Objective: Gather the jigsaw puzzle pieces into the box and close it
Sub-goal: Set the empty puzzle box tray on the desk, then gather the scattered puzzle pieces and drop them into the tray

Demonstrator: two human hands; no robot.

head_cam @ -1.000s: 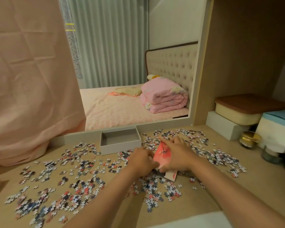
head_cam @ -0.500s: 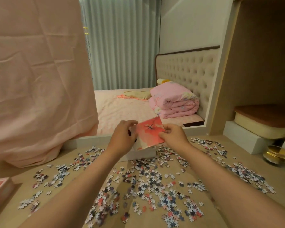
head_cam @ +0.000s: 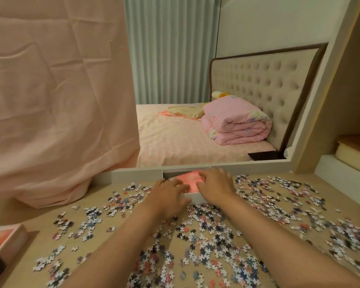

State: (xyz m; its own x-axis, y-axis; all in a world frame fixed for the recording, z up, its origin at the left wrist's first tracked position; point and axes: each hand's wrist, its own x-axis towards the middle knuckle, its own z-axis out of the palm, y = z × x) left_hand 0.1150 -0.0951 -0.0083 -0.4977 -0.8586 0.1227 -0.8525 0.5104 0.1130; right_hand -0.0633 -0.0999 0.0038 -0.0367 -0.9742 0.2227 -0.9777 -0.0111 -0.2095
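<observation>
A small white box point(head_cam: 192, 198) stands open on the wooden tabletop point(head_cam: 40, 217), against the base of the mirror. A pink picture sheet point(head_cam: 190, 179) lies in it. My left hand point(head_cam: 168, 194) rests with fingers stretched over the box's left side and the sheet. My right hand point(head_cam: 214, 187), slightly blurred, lies with spread fingers on the sheet's right side. Several loose jigsaw pieces point(head_cam: 206, 235) are scattered over the tabletop all around the box. The box lid point(head_cam: 2, 244), pink on top, sits at the near left edge.
A pink cloth point(head_cam: 50, 100) hangs over the left and bunches on the tabletop. The mirror point(head_cam: 195, 121) behind the box shows a bed. White and cream storage boxes point(head_cam: 345, 175) are stacked at the right under a shelf.
Both hands lifted the pink sheet from among the pieces, carried it forward and lowered it into the open box. The camera view shifted closer to the box.
</observation>
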